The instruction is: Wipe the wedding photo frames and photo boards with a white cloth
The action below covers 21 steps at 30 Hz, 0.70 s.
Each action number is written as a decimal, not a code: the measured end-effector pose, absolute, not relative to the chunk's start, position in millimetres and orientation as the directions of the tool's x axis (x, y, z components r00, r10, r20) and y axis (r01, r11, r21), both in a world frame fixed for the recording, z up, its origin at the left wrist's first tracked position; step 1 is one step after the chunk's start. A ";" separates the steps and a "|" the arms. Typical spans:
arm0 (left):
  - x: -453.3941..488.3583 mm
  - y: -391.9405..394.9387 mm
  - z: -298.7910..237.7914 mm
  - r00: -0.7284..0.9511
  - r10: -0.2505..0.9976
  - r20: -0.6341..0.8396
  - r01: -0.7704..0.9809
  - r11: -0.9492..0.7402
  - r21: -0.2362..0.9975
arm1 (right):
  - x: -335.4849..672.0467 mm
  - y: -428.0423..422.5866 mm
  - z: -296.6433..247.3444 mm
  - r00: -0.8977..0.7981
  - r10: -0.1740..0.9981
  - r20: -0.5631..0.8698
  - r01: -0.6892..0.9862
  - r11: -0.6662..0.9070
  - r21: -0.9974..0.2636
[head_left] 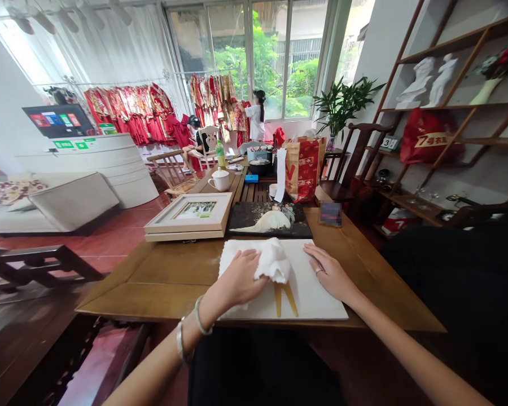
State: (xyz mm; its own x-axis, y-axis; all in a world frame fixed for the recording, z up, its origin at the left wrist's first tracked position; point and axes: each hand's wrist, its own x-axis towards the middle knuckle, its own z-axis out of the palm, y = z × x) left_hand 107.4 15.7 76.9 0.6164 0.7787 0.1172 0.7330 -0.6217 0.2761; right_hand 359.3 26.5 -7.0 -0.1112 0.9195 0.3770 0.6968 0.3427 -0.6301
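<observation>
A white cloth [275,260] lies bunched under my left hand [243,276], whose fingers press it down on a flat white panel [322,301]. Two gold strips [288,299] show on the panel just below the cloth. My right hand [329,272], with a ring on one finger, rests flat along the panel's upper right side with its fingers stretched out. Beyond the panel lies a dark photo print [271,219] with a figure in a white gown. Stacked pale frames [190,214] sit to its left, the top one holding a picture.
The wooden table [127,282] also bears a white lidded cup [220,179], a red and tan paper bag [302,169], a small blue box [251,179] and a small stand [330,214]. Two people are farther back near racks of red garments [131,115]. Dark chairs stand at both sides.
</observation>
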 end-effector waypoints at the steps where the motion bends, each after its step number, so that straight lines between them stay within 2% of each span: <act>1: 105.4 2.2 77.1 0.617 0.781 0.102 0.736 -0.618 0.276 | 359.8 26.4 -7.3 -0.113 0.920 0.375 0.700 0.342 -0.627; 5: 96.2 -40.3 71.4 0.639 0.768 0.040 0.725 -0.619 0.301 | 360.5 26.5 -8.0 -0.119 0.919 0.377 0.704 0.346 -0.620; 10: 91.7 -28.1 56.9 0.667 0.738 0.103 0.679 -0.659 0.323 | 358.5 28.5 -9.7 -0.115 0.919 0.376 0.712 0.341 -0.614; 21: 144.1 43.3 43.5 0.644 0.761 0.084 0.753 -0.649 0.103 | 355.4 33.6 -15.1 -0.137 0.913 0.384 0.729 0.355 -0.585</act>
